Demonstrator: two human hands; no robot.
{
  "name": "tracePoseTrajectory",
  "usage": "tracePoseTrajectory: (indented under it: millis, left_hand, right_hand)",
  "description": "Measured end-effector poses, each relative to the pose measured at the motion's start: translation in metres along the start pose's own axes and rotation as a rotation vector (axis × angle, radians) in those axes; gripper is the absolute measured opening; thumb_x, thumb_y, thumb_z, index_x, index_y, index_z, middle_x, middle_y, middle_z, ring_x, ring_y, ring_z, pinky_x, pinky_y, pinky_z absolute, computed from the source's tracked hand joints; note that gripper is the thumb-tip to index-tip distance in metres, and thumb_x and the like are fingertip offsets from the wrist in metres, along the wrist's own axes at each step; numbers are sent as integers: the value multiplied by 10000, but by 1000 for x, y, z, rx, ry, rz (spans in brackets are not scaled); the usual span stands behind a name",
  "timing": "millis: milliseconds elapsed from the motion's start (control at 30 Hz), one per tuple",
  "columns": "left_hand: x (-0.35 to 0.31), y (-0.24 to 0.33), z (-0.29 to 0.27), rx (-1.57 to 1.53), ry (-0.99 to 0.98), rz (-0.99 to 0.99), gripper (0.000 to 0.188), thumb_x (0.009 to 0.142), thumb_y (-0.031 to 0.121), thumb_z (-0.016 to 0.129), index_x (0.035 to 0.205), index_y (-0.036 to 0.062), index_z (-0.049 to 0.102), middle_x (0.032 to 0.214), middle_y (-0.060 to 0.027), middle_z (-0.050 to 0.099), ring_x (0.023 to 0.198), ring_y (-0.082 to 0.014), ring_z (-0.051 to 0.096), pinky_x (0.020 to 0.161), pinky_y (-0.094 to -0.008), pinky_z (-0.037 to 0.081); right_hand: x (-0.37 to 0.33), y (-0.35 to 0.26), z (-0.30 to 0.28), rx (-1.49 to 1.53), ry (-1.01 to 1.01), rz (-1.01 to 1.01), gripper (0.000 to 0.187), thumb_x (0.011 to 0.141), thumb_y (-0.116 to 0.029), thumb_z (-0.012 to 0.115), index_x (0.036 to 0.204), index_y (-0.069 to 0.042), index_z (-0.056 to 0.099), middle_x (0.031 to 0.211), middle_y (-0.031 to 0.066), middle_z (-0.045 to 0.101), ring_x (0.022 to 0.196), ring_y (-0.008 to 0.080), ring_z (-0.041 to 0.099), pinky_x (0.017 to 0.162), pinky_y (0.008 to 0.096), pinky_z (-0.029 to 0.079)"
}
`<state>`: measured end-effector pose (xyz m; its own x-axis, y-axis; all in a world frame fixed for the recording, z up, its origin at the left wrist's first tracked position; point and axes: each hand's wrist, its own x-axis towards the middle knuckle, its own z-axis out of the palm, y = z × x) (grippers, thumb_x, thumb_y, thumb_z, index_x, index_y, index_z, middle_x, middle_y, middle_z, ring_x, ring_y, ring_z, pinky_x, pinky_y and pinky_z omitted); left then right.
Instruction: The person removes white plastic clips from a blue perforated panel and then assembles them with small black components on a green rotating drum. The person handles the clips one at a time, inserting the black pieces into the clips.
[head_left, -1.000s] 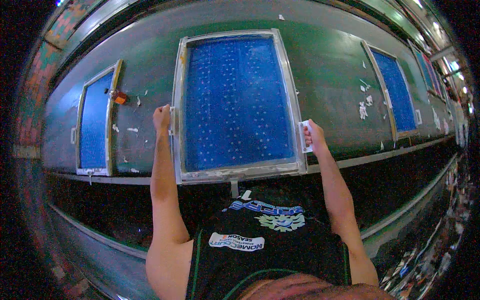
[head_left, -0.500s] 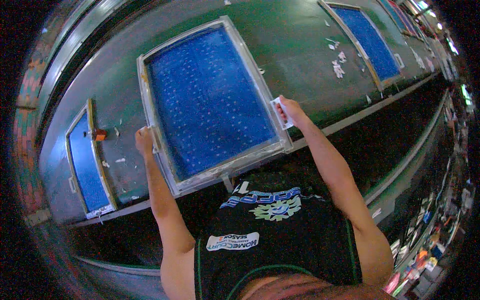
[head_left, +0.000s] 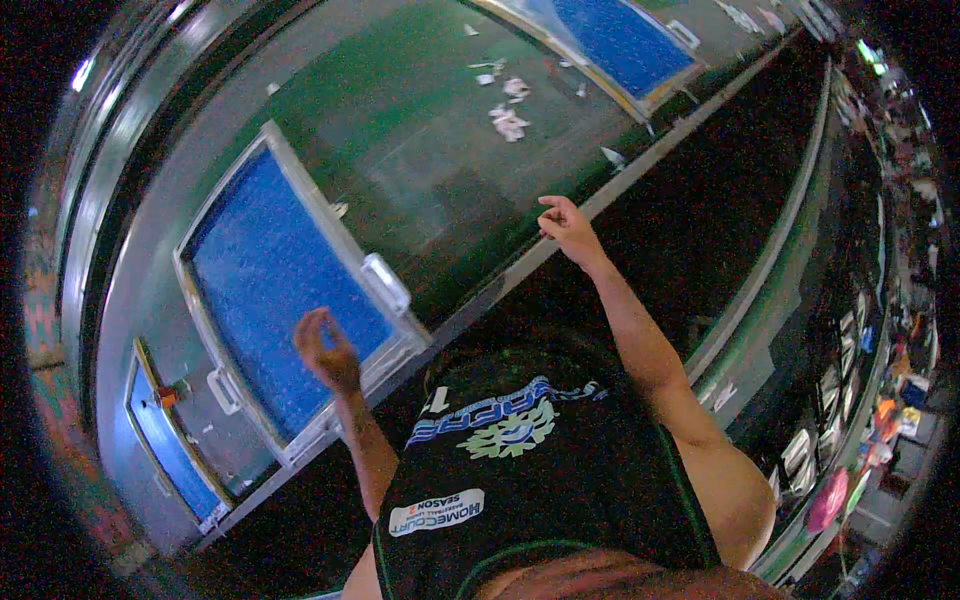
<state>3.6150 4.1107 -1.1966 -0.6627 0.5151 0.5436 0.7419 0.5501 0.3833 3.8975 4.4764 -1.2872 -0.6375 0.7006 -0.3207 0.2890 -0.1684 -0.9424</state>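
Note:
A screen-printing frame [head_left: 330, 222] with blue mesh and a pale metal border lies on the long green table, at the left of the head view. One white handle [head_left: 386, 284] is on its right side, another [head_left: 224, 391] on its left. My left hand [head_left: 327, 350] is over the near part of the mesh with its fingers apart, holding nothing; whether it touches the mesh I cannot tell. To the right of the frame, my right hand [head_left: 568, 232] is above the table's near edge, fingers loosely bent and apart, with nothing in it.
Another blue-meshed frame [head_left: 640, 45] lies at the far right, a narrower one [head_left: 172, 440] at the left with a small orange object [head_left: 165, 397] beside it. Crumpled white scraps [head_left: 509, 123] lie on the green table [head_left: 440, 200]. A metal rail [head_left: 520, 268] runs along its near edge.
Both hands have let go of the frame's handles. My view has swung right, so the frame now appears farther left. My left hand has come over the mesh; my right hand is away from the frame.

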Motion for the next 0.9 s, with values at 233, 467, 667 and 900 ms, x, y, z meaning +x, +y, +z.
tracePoseTrajectory:
  millis: [233, 467, 667, 900]
  left_hand:
    - [33, 117, 41, -343, -451, 271, 174, 858, 4, 697, 1027, 43, 702, 1108, -135, 666, 1049, -325, 625, 928, -416, 508]
    - [62, 137, 67, -426, -727, 387, 196, 883, 58, 693, 1079, 64, 685, 1107, -141, 669, 1055, -340, 638, 917, -430, 528]
    - [72, 123, 93, -561, -849, 442, 145, 923, 76, 643, 1051, 18, 678, 1072, -142, 654, 990, -335, 648, 849, -407, 532]
    - [109, 113, 135, -694, -898, 4, 190, 933, 121, 669, 1092, 20, 688, 1068, -120, 663, 943, -230, 658, 813, -329, 523]
  right_hand:
    - [-61, 24, -18, 352, 116, -91, 115, 844, -75, 497, 894, -43, 595, 910, 65, 641, 857, 151, 596, 828, 294, 464]
    - [-109, 41, -35, 399, 263, -100, 158, 822, -214, 495, 807, -58, 514, 877, 103, 612, 825, 198, 558, 812, 337, 450]
    - [-132, 31, -2, 170, 451, 60, 214, 995, -118, 444, 851, -58, 590, 835, 51, 642, 710, 150, 536, 704, 304, 454]
    - [-149, -13, 4, -52, 454, 111, 294, 1078, -231, 416, 930, -29, 572, 837, 55, 602, 785, 139, 573, 764, 299, 478]
